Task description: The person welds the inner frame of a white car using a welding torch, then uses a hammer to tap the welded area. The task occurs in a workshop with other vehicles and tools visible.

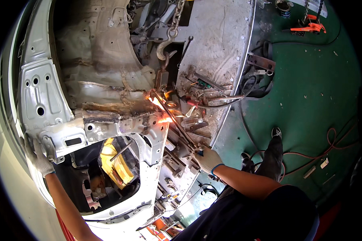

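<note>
My right hand (210, 160), in a pale work glove with a blue cuff, is closed around the handle end of a gas torch (177, 126). The torch's long metal tubes slant up and left to bare, scorched sheet metal (120, 108) on a stripped car body, where orange flame and glow show at the edge. At the far left, my left hand (39, 157), gloved too, lies with its fingers stretched along the pale body panel (48, 92). A hook on a heavy chain (173, 30) hangs by a clamp (161, 78) close above the flame.
A metal bench (223, 36) carries scattered tools, one spanner (188, 45) among them. Below the frame opening lies a yellow object (116, 162). Red hose (330, 140) loops over the green floor (309, 88). An orange lever hoist (309, 27) and another person's legs (271, 156) are at right.
</note>
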The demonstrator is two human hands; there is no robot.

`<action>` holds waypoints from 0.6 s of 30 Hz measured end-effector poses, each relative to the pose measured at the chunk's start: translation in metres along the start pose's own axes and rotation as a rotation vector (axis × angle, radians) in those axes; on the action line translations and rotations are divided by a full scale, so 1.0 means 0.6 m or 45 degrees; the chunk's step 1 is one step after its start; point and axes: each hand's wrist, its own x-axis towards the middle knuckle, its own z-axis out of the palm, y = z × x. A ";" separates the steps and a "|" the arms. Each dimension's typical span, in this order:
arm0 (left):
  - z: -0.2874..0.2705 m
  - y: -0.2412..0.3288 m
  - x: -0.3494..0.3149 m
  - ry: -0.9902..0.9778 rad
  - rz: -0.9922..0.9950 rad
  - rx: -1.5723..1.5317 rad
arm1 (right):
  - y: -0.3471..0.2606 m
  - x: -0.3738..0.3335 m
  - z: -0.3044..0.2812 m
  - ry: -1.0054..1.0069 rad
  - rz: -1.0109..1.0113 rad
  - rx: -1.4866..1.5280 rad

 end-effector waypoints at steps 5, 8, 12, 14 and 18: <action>0.000 -0.003 -0.002 0.009 0.022 0.006 | -0.017 0.011 -0.016 0.053 -0.086 -0.050; 0.005 -0.001 0.001 0.003 0.036 0.011 | -0.030 0.005 -0.031 0.008 -0.087 -0.073; -0.001 -0.024 0.003 -0.008 0.067 0.007 | 0.004 -0.015 0.003 0.058 -0.078 -0.027; -0.002 -0.025 0.007 0.002 0.058 -0.019 | 0.037 0.002 0.034 0.073 -0.077 0.024; -0.012 -0.051 0.011 -0.018 0.120 0.186 | -0.004 0.010 0.018 0.126 -0.112 0.049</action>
